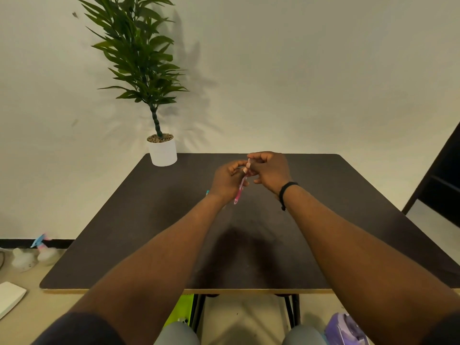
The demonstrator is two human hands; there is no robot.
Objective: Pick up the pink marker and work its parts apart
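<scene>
Both forearms are bare. Dark short sleeves (82, 328) cover the upper arms, nearest the camera. A black cord bracelet (285, 190) circles the right wrist, its loose end dangling below. Grey trousers (178, 333) cover both knees, just beside the sleeves.

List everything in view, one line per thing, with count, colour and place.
slim pink plastic pen: one, pink, held above the table's middle
small teal object: one, teal, behind the left wrist, mostly hidden
dark brown table: one, against the wall
potted plant in white round pot: one, green, table's far left corner
spray bottles: two, whitish, floor left
purple object: one, floor lower right
black wristband: one, right wrist
left hand: grip on the pen
right hand: pinches the pen's upper end
</scene>
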